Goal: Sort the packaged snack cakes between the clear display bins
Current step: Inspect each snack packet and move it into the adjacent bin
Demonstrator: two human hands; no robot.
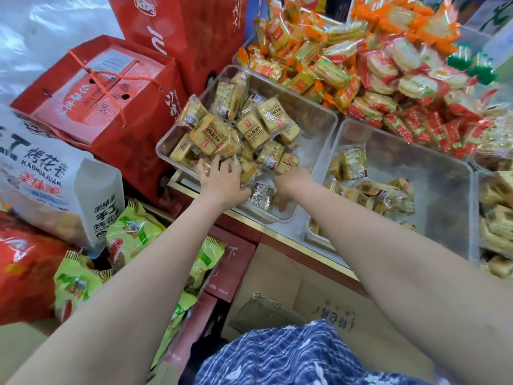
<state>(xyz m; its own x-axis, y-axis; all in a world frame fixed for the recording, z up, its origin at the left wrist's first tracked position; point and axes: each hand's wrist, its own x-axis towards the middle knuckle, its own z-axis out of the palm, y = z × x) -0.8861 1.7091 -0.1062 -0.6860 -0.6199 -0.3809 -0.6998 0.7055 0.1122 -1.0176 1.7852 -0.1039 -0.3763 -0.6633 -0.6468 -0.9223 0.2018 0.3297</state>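
Observation:
Several yellow-brown packaged snack cakes (251,129) are heaped in the left clear bin (316,126). The right clear bin (433,173) holds a smaller scatter of the same cakes (351,162) along its left and near sides. My left hand (222,180) reaches into the near end of the left bin, with spread fingers resting on the pile. My right hand (291,179) is pushed into the same pile from the right. Its fingertips are hidden under the packets.
Orange and red wrapped snacks (374,68) pile up behind the bins. More cakes fill a bin at the far right (497,218). Red gift boxes (105,93), a white bag (55,179) and green packets (133,234) crowd the left. A cardboard box (319,295) stands below the counter edge.

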